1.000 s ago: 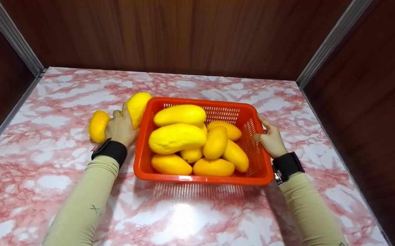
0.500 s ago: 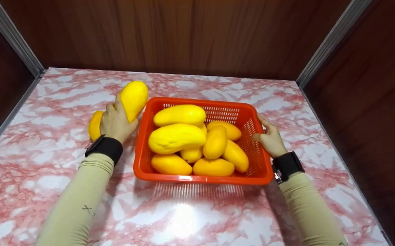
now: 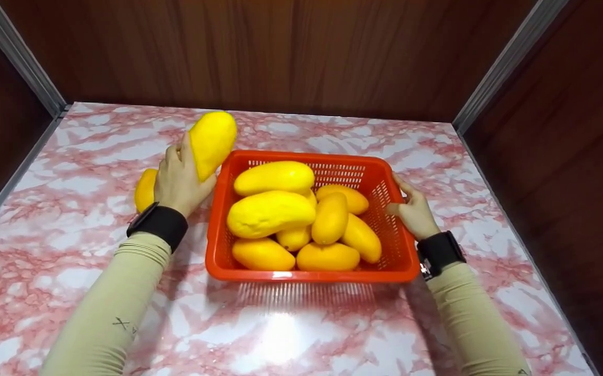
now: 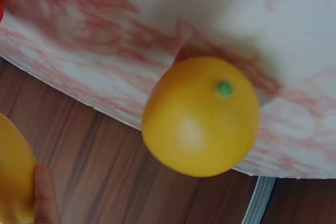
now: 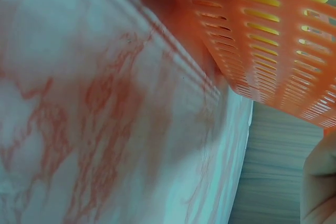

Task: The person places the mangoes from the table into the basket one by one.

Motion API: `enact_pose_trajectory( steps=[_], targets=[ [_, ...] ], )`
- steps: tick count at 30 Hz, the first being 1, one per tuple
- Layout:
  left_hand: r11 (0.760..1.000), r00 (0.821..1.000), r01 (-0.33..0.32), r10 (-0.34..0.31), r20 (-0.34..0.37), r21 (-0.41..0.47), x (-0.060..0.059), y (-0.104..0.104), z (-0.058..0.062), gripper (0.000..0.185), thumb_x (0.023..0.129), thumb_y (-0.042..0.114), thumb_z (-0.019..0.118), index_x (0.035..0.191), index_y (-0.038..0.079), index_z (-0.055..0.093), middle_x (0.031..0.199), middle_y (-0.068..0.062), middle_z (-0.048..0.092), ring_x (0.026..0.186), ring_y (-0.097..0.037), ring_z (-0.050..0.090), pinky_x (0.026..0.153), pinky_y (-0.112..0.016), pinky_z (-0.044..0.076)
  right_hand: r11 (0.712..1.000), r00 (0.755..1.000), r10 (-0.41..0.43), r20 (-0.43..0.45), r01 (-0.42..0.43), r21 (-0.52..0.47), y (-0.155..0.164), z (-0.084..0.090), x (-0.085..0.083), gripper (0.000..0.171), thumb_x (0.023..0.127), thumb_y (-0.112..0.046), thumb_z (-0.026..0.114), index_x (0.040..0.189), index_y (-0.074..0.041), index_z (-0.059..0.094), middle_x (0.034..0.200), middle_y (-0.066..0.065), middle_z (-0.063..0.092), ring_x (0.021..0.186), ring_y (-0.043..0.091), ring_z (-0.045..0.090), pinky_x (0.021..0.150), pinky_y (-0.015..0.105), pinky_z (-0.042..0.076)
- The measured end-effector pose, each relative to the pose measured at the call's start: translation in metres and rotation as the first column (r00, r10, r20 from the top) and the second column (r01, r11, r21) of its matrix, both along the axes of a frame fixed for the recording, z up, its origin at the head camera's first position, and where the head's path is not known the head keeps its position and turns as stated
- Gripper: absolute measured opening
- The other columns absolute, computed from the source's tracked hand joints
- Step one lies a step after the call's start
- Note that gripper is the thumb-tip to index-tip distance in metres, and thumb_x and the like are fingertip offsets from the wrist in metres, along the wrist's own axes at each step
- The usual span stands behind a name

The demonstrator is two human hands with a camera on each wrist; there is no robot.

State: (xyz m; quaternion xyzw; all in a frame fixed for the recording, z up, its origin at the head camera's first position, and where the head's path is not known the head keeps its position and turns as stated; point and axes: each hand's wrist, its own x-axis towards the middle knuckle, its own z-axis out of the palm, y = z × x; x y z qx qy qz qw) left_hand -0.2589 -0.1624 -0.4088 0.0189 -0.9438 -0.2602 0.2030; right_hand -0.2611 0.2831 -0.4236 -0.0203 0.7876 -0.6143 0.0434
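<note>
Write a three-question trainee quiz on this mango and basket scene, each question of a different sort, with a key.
1. True or false: the left hand grips a long yellow mango raised above the pink marbled tabletop.
2. Multiple choice: the right hand touches A) a mango on the table, B) the right rim of the orange slotted plastic basket, C) the wooden back wall.
3. Fill in: one more orange-yellow mango lies on the tabletop to the ___ of the basket, outside it.

Key: 1 true; 2 B; 3 left.
</note>
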Motion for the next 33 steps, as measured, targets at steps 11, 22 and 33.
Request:
enact_pose_trajectory(
  steps=[11,22,33],
  targets=[
    [0.977,0.973,0.209,-0.212,-0.094,-0.039,0.015,0.02,0.023,0.09,0.083,0.029,0.076,0.153,0.0,0.027,0.138,-0.031,0.045,0.118,-0.049,0.051,0.104,-0.059,0.041,1.0,1.0,0.009,-0.003,-0.01,-0.018,0.001,-0.001,-0.001,0.085,0.081,0.014,0.052,0.157,-0.014,0.027,0.129,0.038,0.053,0.08,0.016,0.071,0.07,0.03,0.059],
    [0.926,0.921,0.352,-0.369,-0.125,-0.137,0.031,0.044,0.035,0.09,0.083,0.03,0.075,0.153,-0.001,0.029,0.134,-0.028,0.049,0.115,-0.045,0.053,0.104,-0.053,0.042,1.0,1.0,0.006,-0.007,-0.006,-0.004,0.001,0.001,0.001,0.085,0.081,0.012,0.054,0.157,-0.016,0.028,0.125,0.04,0.055,0.08,0.02,0.072,0.07,0.033,0.06],
    [0.834,0.844,0.484,-0.525,-0.111,-0.266,0.045,0.074,0.04,0.085,0.083,0.03,0.074,0.15,-0.003,0.034,0.134,-0.023,0.053,0.114,-0.04,0.055,0.104,-0.048,0.044,1.0,1.0,0.001,-0.014,-0.001,-0.014,0.002,-0.003,-0.002,0.084,0.08,0.013,0.053,0.156,-0.013,0.029,0.112,0.032,0.065,0.075,0.017,0.072,0.067,0.032,0.059]
  ],
)
